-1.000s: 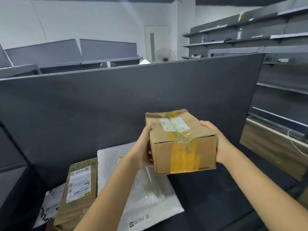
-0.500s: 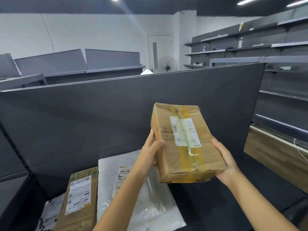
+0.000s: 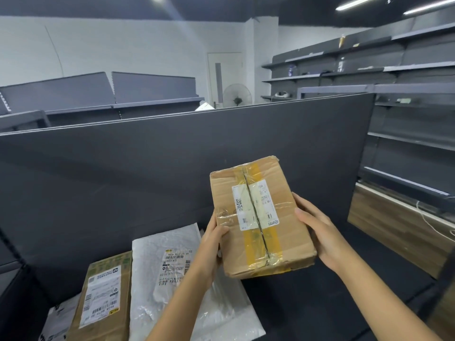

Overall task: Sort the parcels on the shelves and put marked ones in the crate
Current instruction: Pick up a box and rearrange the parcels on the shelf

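Farthest left of the cardboard box point(image 3: 283, 230), a grey-white poly bag point(image 3: 57, 321) is lying on the dark shelf point(image 3: 320, 303), partly tucked under a flat brown parcel point(image 3: 105, 296) that is showing its white label. Just left of the box and partly below it, a white padded mailer point(image 3: 167, 247) is lying label up. The left hand point(image 3: 213, 242) is clamping the box's left side, with the thumb pressing on the top face and the other fingers hidden behind. The box is being held up off the shelf and tilted toward the person, so its shipping label point(image 3: 242, 207) is facing up at them; a slit is running down the yellow tape and through that label. The right hand point(image 3: 320, 232) is gripping the box's right side, fingers curling under. I'd say the person is checking for a mark. The worry is the grip: two side holds on a tilted, glossy-taped box could slip and drop it onto the mailer. Squeezing may open the slit seam, and the cut label could be misread. No crate is showing anywhere around the box.
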`<state>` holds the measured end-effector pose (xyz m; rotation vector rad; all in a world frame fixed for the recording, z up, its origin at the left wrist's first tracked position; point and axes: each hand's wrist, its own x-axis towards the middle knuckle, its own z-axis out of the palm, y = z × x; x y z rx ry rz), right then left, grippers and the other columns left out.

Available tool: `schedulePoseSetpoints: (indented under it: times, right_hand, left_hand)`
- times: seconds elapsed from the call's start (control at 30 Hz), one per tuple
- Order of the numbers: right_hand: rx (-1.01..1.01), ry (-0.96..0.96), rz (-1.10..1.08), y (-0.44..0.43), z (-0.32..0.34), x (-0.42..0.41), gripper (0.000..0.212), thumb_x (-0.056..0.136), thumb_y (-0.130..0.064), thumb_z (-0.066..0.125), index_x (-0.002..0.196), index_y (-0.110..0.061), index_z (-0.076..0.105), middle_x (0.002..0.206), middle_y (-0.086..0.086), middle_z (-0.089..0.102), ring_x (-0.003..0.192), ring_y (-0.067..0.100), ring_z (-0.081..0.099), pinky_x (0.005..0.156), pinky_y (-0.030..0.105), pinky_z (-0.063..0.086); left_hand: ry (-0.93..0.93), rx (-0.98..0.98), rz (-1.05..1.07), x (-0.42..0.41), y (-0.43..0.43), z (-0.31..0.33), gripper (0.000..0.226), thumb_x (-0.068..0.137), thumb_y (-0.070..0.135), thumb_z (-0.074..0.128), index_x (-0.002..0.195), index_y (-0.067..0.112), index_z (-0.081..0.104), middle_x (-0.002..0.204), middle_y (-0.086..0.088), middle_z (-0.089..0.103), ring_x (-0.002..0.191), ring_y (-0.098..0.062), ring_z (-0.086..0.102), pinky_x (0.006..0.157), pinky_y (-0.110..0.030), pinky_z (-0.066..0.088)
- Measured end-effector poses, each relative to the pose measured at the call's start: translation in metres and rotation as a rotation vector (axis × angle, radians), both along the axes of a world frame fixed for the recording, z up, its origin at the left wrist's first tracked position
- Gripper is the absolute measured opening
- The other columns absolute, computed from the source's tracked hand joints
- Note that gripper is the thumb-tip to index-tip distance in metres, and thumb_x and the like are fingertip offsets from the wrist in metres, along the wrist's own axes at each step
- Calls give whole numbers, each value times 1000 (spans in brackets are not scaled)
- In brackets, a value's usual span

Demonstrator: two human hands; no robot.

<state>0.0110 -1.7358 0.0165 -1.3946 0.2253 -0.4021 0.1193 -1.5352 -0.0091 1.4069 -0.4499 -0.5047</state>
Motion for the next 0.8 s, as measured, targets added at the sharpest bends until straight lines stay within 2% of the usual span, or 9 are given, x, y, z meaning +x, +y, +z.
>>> schedulePoseSetpoints:
  times: [0.3, 0.4, 0.47, 0.53, 0.6, 0.7, 0.77, 0.8]
  right_hand:
    - [83, 20, -17, -8, -10, 2, 57, 78, -38, 57, 135, -36, 48, 123, -7, 65, 109, 13, 64, 78, 31, 53]
    - [90, 38, 3, -9, -17, 5, 59, 79, -35, 59, 136, -37, 45, 126, -4, 64, 111, 18, 64, 77, 31, 54]
    - [85, 48, -24, -12, -20, 6, 59, 78, -31, 61, 136, -35, 46, 125, 0, 64, 109, 21, 64, 78, 34, 54]
    - [71, 65, -100, -20, -25, 6, 57, 76, -27, 63, 131, -32, 52, 122, 3, 64, 105, 24, 64, 75, 34, 52]
    - [57, 110, -170, -30, -34, 3, 47, 79, -20, 63, 124, -30, 57, 119, 4, 63, 103, 25, 63, 74, 35, 51]
    - [51, 211, -228, -51, -63, -6, 34, 87, -12, 59, 117, -28, 62, 116, 6, 64, 98, 24, 63, 74, 35, 50]
    - [30, 290, -260, -63, -87, -11, 31, 87, -12, 60, 113, -29, 62, 112, 7, 65, 94, 24, 63, 72, 35, 49]
    - [18, 332, -273, -69, -101, -12, 33, 87, -12, 61, 116, -28, 61, 110, 8, 65, 93, 25, 63, 72, 36, 49]
  left_hand:
    - [-56, -16, -73, 10, -8, -9, 65, 82, 38, 54, 141, 52, 30, 131, 14, 59, 121, -16, 57, 103, -49, 46]
    - [-62, -25, -97, 12, -7, -12, 69, 82, 38, 56, 143, 50, 26, 134, 13, 58, 121, -14, 58, 101, -43, 47]
    - [-77, 11, -119, 11, -7, -12, 63, 87, 39, 54, 142, 52, 27, 134, 14, 57, 120, -13, 58, 100, -42, 47]
    - [-102, 99, -138, 12, -7, -11, 52, 95, 40, 47, 142, 52, 28, 136, 17, 54, 124, -11, 54, 105, -42, 43]
    - [-132, 232, -129, 14, -7, -13, 49, 97, 43, 43, 145, 44, 30, 145, 17, 45, 133, -10, 43, 113, -40, 33]
    - [-225, 450, -89, 24, -3, -31, 49, 98, 40, 44, 146, 32, 35, 151, 9, 35, 138, -11, 33, 114, -30, 26]
    - [-437, 700, -14, 33, 3, -48, 52, 94, 45, 45, 144, 33, 36, 152, 5, 35, 140, -18, 28, 115, -33, 22]
    - [-569, 847, 41, 39, 6, -58, 54, 92, 46, 45, 144, 35, 35, 153, 3, 32, 143, -21, 21, 119, -38, 14]
